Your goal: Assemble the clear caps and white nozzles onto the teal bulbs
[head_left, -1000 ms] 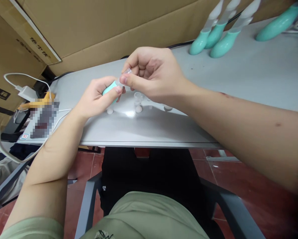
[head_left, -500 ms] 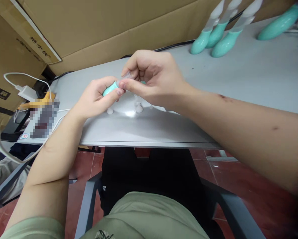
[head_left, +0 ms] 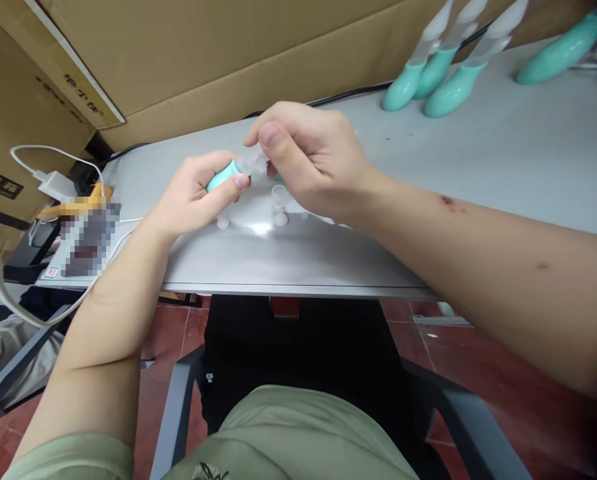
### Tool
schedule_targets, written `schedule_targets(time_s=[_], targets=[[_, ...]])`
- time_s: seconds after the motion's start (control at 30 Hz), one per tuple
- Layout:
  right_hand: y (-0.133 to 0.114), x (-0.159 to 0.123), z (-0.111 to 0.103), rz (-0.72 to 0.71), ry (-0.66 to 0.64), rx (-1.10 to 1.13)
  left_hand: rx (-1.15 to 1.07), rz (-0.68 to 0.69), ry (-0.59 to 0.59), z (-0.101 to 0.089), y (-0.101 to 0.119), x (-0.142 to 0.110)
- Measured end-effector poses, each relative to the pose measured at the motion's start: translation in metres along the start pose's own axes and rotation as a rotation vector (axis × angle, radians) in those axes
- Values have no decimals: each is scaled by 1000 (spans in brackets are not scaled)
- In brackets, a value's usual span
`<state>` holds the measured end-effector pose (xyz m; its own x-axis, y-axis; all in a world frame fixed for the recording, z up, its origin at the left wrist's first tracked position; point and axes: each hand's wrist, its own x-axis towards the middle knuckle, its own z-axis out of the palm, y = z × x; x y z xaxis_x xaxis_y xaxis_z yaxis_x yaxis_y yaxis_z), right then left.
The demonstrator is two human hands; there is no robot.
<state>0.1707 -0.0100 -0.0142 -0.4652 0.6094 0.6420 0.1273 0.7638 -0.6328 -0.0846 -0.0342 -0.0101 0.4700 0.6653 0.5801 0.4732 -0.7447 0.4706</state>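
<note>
My left hand [head_left: 191,190] is closed round the teal bulb of a bulb syringe [head_left: 221,176], and its thumb lies along the near side. The syringe's clear neck [head_left: 252,162] points right, toward my right hand [head_left: 311,157]. That hand is curled around the neck's far end, with the thumb raised above it and the other fingers bent behind. Part of the neck is hidden by the fingers. On the table below stands a small clear cup-like part [head_left: 279,195], beside a small white round piece [head_left: 280,219]. Another white round piece [head_left: 222,223] lies under my left hand.
Three teal bulb syringes with white tips [head_left: 451,90] stand at the back right, and another teal bulb [head_left: 561,50] lies farther right. A cardboard wall [head_left: 258,53] borders the grey table [head_left: 518,160]. At left are a blurred-out phone-like item [head_left: 89,240] and a white charger [head_left: 56,187].
My right thumb has moved up and off the near side of the clear neck, baring more of it. The cup-like part below shows more plainly. My left hand stays almost still.
</note>
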Motion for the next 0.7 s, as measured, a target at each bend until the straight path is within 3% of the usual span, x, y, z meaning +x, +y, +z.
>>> schedule_targets(time_s=[0.23, 0.5, 0.7], targets=[[-16, 7, -4, 36, -177, -218, 15, 29, -54, -1, 4, 0], [-27, 9, -2, 121, -237, -360, 12, 132, -125, -9, 3, 2], [-30, 11, -4, 198, -307, -406, 104, 53, -221, -13, 1, 0]])
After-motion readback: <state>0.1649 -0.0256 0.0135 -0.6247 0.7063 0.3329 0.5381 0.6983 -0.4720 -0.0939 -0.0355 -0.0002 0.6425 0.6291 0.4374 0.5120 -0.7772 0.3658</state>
